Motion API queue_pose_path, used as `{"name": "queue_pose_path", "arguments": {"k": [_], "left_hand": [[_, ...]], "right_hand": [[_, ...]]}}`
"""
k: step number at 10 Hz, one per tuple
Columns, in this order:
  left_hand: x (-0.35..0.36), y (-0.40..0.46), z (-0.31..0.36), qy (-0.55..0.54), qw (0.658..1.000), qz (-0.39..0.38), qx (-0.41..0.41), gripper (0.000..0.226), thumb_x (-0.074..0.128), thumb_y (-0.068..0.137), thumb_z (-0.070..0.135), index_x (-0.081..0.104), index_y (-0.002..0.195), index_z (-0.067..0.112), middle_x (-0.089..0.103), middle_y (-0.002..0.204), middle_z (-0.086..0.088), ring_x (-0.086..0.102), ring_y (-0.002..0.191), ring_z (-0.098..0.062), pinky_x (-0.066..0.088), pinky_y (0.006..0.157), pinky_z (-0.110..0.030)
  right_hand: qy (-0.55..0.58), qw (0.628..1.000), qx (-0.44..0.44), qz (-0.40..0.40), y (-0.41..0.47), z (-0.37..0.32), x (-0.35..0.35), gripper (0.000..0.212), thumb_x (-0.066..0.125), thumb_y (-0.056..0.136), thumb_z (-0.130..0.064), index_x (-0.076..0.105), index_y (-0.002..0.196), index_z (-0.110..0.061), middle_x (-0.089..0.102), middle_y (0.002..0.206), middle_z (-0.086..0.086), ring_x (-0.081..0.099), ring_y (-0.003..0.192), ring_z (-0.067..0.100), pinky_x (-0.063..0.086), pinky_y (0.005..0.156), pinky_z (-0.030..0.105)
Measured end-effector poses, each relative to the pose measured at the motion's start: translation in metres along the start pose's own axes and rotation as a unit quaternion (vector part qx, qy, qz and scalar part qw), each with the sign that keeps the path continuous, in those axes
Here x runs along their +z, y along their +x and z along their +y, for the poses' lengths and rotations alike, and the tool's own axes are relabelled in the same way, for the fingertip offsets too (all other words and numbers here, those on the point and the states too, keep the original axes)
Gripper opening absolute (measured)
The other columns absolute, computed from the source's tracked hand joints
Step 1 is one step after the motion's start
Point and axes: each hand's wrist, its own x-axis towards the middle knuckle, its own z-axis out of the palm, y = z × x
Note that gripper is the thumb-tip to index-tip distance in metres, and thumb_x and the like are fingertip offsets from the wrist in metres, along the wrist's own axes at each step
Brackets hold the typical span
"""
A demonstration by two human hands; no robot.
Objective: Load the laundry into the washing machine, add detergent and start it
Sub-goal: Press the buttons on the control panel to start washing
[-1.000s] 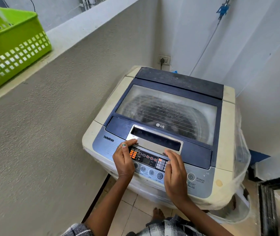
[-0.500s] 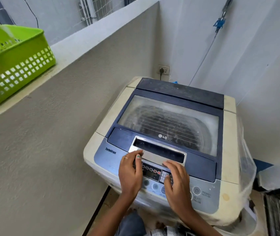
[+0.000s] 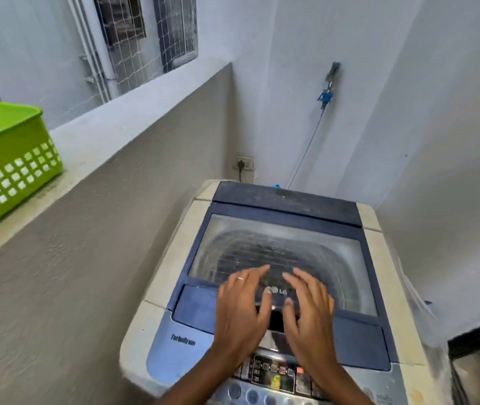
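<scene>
Both hands, left hand point(image 3: 240, 309) and right hand point(image 3: 308, 312), hover spread, holding nothing, over the shut lid point(image 3: 279, 258); hook fingers under its six-o'clock handle.

The bright green perforated plastic basket point(image 3: 8, 168) runs off the left edge; two motion-blurred hands hide the washer's silver lid handle.

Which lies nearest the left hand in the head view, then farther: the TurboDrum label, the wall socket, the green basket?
From the left hand, over the lid's front edge:
1. TurboDrum label, just left of it, on the washer's front panel.
2. Wall socket, beyond the washer, in the corner.
3. Green basket, far left, up on the ledge.
</scene>
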Motion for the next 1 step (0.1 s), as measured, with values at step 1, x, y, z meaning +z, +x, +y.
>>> {"name": "queue_pose_path", "arguments": {"k": [1], "left_hand": [[-0.0068,0.0522,0.0172,0.010,0.996,0.027,0.084,0.051,0.041,0.086,0.036,0.046,0.136,0.025,0.053,0.134,0.007,0.043,0.124,-0.010,0.032,0.105,-0.030]], "right_hand": [[-0.033,0.998,-0.031,0.049,0.0484,-0.0111,-0.0084,0.043,0.039,0.085,-0.023,0.053,0.126,-0.018,0.050,0.136,0.004,0.037,0.127,0.016,0.021,0.103,0.032]]}}
